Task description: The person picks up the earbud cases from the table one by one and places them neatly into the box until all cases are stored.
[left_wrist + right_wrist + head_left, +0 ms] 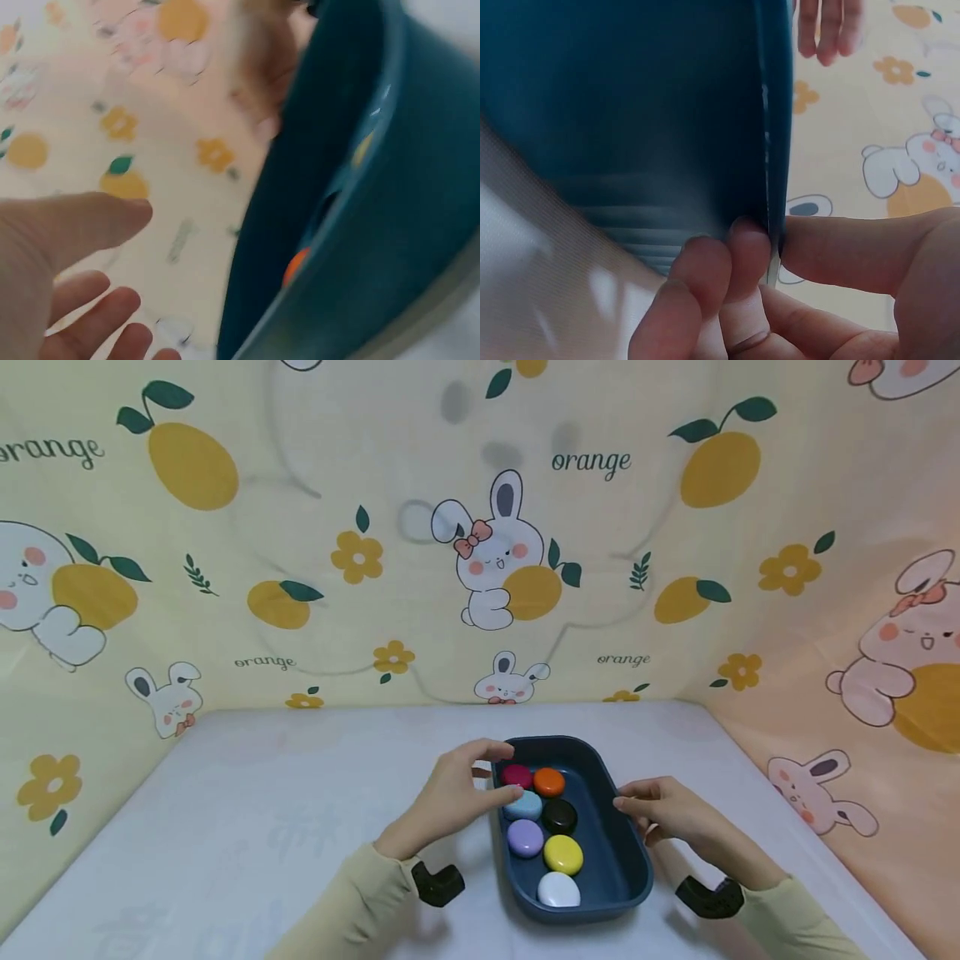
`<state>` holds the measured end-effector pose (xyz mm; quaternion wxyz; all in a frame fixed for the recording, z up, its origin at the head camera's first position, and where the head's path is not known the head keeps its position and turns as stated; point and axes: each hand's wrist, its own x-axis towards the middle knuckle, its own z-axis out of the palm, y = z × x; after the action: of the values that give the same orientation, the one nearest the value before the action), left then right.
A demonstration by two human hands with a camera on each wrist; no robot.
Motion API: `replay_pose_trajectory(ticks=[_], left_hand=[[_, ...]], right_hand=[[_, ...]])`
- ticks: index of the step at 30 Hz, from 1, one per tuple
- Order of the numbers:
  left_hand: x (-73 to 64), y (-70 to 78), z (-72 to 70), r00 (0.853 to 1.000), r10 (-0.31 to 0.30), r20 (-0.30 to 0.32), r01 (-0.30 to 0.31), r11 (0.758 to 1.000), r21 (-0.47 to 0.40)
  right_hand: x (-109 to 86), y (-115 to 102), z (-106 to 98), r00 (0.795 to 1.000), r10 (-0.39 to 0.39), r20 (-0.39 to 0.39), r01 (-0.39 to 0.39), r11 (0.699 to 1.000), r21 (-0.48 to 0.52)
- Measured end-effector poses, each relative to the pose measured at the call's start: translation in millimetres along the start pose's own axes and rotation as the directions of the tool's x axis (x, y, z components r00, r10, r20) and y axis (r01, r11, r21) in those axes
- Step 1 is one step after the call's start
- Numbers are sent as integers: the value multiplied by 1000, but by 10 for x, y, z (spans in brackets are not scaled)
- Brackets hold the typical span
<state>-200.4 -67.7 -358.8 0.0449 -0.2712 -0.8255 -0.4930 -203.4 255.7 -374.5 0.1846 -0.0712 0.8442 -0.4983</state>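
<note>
A dark blue rounded rectangular tray [603,852] stands on the white table. Glossy round pebble-like pieces lie in its left part: dark red [516,776], orange [549,782], light blue [522,806], black [559,817], purple [525,838], yellow [563,856] and white [558,890]. My right hand [667,810] pinches the tray's right rim, thumb on the inside and fingers outside, as the right wrist view shows. At the left rim is my left hand [453,789], fingers spread, its thumb over the light blue piece in the head view. The left wrist view shows that hand [82,232] holding nothing.
The white tabletop [300,810] stretches left of the tray. Behind it and on both sides hangs a cream cloth [420,610] printed with rabbits and oranges. Dark wrist cameras [438,884] sit on both sleeves.
</note>
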Motion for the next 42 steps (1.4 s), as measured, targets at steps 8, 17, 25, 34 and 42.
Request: replay_pose_trajectory(ticks=[8,17,25,34,42], left_hand=[[10,-368,-442,984,-149,-102,147,989,-25],[-28,-792,-633,966,-258,-32,259,965,45],[-19,-874,-581,953,-304,11,303,951,62],[-10,-898,-556,943,-332,24,328,938,110],[-8,-922,-554,944,-323,62,315,942,116]], right_hand=[[-2,28,1,1000,-12,22,12,1000,24],[11,24,-14,1000,3,17,-3,1000,26],[19,45,-29,1000,-9,28,8,1000,21],[-3,15,-20,1000,17,12,-18,999,37],[-7,28,-14,1000,5,15,-6,1000,21]])
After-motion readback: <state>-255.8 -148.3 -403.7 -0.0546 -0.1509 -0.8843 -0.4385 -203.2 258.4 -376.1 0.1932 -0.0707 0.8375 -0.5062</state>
